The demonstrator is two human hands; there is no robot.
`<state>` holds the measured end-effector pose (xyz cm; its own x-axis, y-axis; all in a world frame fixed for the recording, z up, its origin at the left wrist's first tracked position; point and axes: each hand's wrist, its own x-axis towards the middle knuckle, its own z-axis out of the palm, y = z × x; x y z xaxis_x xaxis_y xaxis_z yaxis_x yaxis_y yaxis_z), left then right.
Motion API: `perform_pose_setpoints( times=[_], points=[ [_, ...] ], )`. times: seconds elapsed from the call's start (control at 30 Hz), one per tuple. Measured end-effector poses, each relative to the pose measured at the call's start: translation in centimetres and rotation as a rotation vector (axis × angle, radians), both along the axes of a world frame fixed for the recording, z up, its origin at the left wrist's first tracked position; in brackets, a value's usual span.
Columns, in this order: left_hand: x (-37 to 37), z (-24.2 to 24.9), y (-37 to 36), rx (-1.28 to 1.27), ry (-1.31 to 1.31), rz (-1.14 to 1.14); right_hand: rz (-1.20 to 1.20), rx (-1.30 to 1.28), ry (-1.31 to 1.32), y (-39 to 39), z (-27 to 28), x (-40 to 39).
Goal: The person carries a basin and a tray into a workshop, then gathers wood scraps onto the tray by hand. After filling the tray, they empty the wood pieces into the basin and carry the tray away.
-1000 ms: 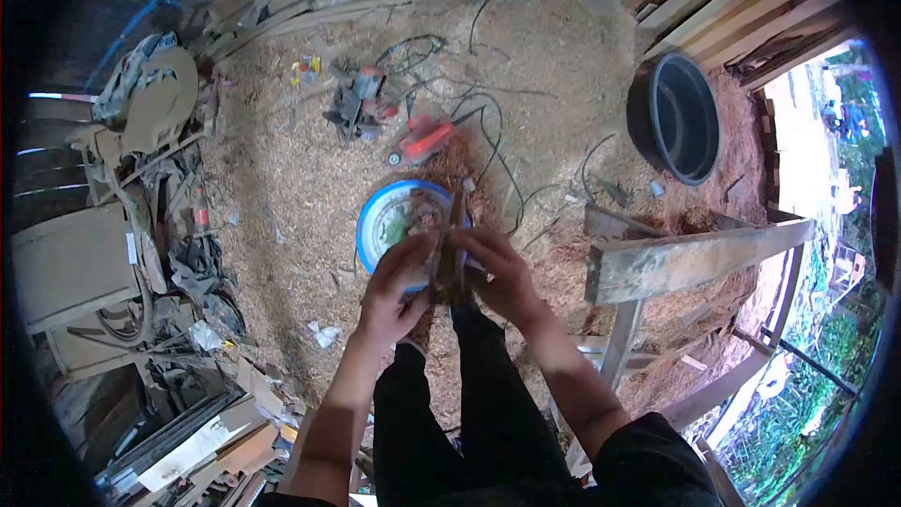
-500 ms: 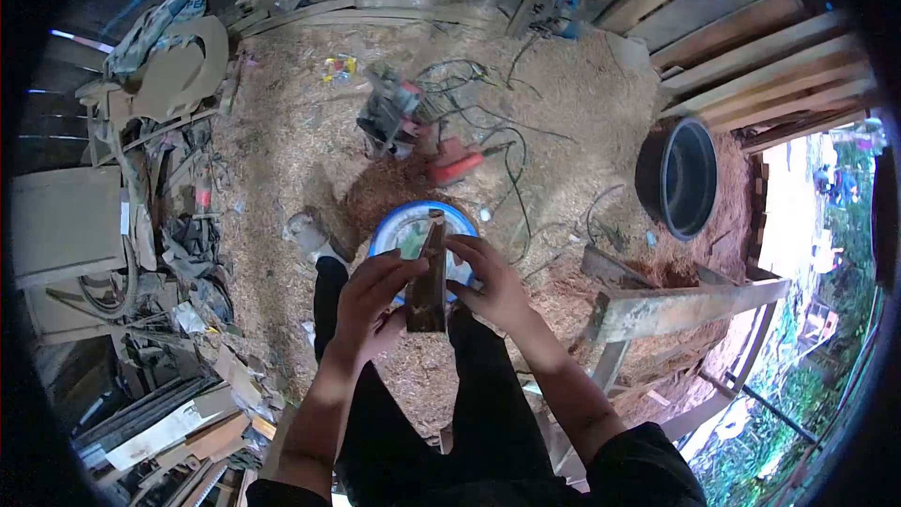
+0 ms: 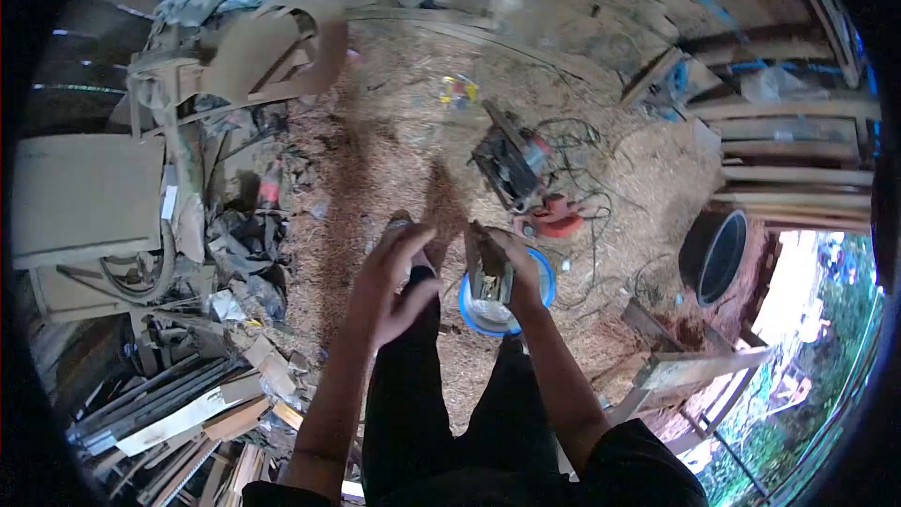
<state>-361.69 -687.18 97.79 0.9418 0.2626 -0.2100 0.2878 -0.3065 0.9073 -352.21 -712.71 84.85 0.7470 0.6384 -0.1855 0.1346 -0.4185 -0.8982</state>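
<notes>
A short piece of wood (image 3: 489, 268), its end facing up toward the camera, is in my right hand (image 3: 522, 271), whose fingers wrap its right side. My left hand (image 3: 392, 282) is apart from the wood, to its left, with thumb and fingers spread and nothing between them. Below the wood and my right hand, a round blue-rimmed basin (image 3: 545, 274) stands on the sawdust in front of my legs; part of it is hidden.
Ahead on the sawdust lie a dark power tool (image 3: 505, 167), a red tool (image 3: 557, 216) and loose cables. A black tub (image 3: 713, 256) and a wooden frame (image 3: 671, 371) stand at right. Scrap wood (image 3: 178, 418) is piled at lower left, near a bottle (image 3: 270, 185).
My left hand has let go of the wood and moved off to its left, opening. The view has turned left, so the basin and tools appear further right.
</notes>
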Motion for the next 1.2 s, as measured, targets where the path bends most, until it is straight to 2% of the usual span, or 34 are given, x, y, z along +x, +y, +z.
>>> perform_pose_setpoints(
  times=[0.03,0.1,0.13,0.17,0.2,0.23,0.3,0.37,0.47,0.5,0.53,0.63,0.67,0.7,0.73,0.83,0.9,0.97,1.0,1.17,1.2],
  points=[
    [-0.9,0.0,2.5,0.072,0.029,0.032,-0.035,-0.028,0.143,2.0,-0.1,0.4],
    [-3.3,-1.7,7.1,0.184,0.025,0.079,-0.049,0.083,0.045,5.2,-1.2,1.1],
    [-4.7,-2.1,8.7,0.189,0.031,0.097,-0.039,0.049,0.056,6.1,-1.9,1.5],
    [-6.0,-2.2,9.8,0.218,0.091,0.195,-0.017,-0.102,0.022,6.9,-2.2,2.6],
    [-7.2,-2.4,10.7,0.248,0.150,0.295,-0.133,0.088,0.153,7.3,-3.9,2.6],
    [-8.3,-2.8,11.3,0.251,0.157,0.308,-0.032,-0.045,0.034,8.2,-2.0,3.9],
    [-10.1,-4.2,11.7,0.191,0.154,0.472,0.161,-0.291,-0.233,10.3,1.8,6.5],
    [-9.9,-5.7,11.0,0.190,0.097,0.461,-0.190,-0.110,-0.098,9.3,0.9,6.5],
    [-6.8,-7.2,7.7,-0.168,0.251,0.733,-0.219,-0.257,-0.113,5.0,-2.2,8.5],
    [-5.5,-7.7,6.6,-0.184,0.257,0.687,-0.235,-0.306,-0.117,4.1,-2.2,9.4],
    [-4.1,-8.1,5.6,-0.200,0.249,0.616,-0.328,-0.188,0.023,3.0,-1.9,10.0],
    [-0.1,-8.9,2.7,-0.251,0.272,0.466,-0.465,-0.027,-0.016,-0.6,-2.7,10.8],
    [1.3,-8.8,1.9,-0.260,0.237,0.434,-0.527,-0.102,0.008,-1.1,-2.6,10.8],
    [2.8,-8.8,1.0,-0.266,0.195,0.412,-0.570,-0.056,0.024,-1.3,-1.9,11.8],
    [3.8,-9.5,0.7,-0.150,0.245,0.332,-0.611,0.009,0.070,-1.7,-1.2,12.8],
    [8.0,-10.4,0.0,-0.257,0.188,0.283,-0.795,0.066,0.285,-4.3,0.2,13.8],
    [10.9,-11.3,-0.9,-0.301,0.155,0.276,-0.860,0.095,0.224,-6.1,2.3,15.1],
    [13.3,-12.1,-1.9,-0.375,-0.017,0.281,-0.894,0.159,0.190,-8.7,2.7,15.6],
    [15.7,-9.7,-2.1,-0.257,0.123,0.198,-0.942,0.134,0.186,-10.0,3.8,16.0],
    [19.0,-9.1,-4.4,-0.204,0.178,0.077,-1.132,0.193,0.123,-13.8,6.7,18.8],
    [19.0,-9.7,-5.0,-0.269,0.222,0.080,-1.151,0.192,0.114,-14.3,6.9,19.3]
  ],
)
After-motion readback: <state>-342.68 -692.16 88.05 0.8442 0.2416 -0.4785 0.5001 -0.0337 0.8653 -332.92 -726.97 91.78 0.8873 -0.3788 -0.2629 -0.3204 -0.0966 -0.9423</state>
